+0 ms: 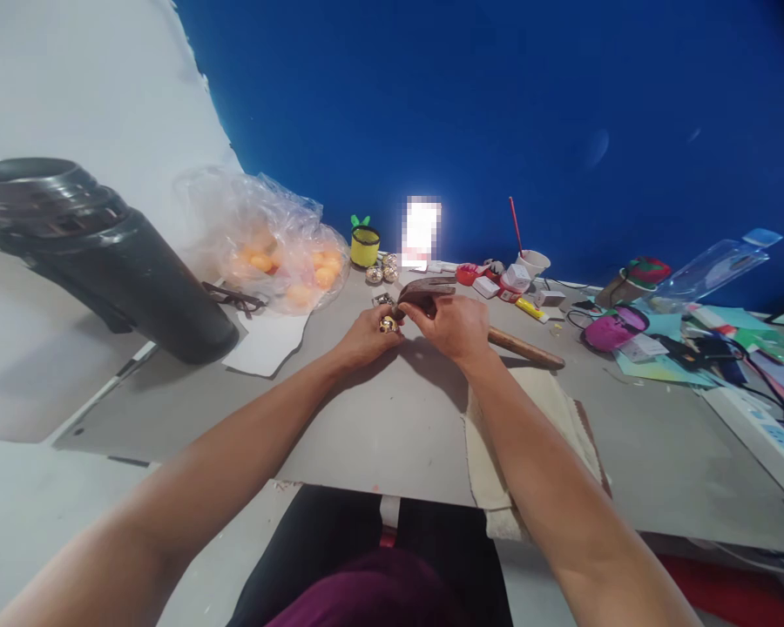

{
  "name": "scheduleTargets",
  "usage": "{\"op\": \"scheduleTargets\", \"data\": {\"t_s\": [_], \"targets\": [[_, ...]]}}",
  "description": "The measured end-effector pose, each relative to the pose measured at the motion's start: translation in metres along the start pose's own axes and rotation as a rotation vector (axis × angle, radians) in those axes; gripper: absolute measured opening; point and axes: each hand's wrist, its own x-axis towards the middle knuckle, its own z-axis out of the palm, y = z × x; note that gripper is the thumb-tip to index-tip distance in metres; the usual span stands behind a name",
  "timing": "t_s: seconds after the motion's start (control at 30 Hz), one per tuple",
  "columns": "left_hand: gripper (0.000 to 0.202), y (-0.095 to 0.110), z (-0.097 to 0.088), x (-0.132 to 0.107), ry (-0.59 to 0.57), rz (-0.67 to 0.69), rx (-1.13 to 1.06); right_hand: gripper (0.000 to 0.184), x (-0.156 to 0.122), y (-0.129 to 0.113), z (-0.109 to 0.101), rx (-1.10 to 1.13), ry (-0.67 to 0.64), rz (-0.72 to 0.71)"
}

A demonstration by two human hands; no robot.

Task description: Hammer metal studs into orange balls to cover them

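Observation:
My left hand is closed, pinching a small shiny gold ball against the grey board. My right hand is wrapped round a hammer just below its dark metal head. The wooden handle sticks out to the right, low over the board. The hammer head sits right above the gold ball. Both hands touch each other at the fingertips.
More shiny balls and a yellow cup lie behind the hands. A plastic bag of orange fruit and a black cylinder stand at the left. A beige cloth lies under my right forearm. Clutter of paper, cables and a bottle fills the right.

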Motion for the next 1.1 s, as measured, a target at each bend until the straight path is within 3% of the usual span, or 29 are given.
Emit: {"op": "scheduleTargets", "data": {"t_s": [0.33, 0.63, 0.83, 1.1], "targets": [[0.020, -0.001, 0.000, 0.001, -0.026, -0.021, 0.075, 0.069, 0.004, 0.005, 0.009, 0.000, 0.023, 0.062], [0.022, 0.000, 0.002, -0.002, -0.081, -0.060, 0.022, 0.059, 0.009, 0.018, 0.019, 0.063, 0.070, 0.126], [0.022, 0.000, 0.003, -0.001, -0.071, -0.050, 0.050, 0.032, 0.015, 0.028, 0.034, 0.045, -0.054, 0.134], [0.024, 0.001, 0.003, -0.001, -0.084, -0.059, 0.060, 0.026, 0.016, 0.034, 0.041, 0.082, -0.095, 0.133]]}}
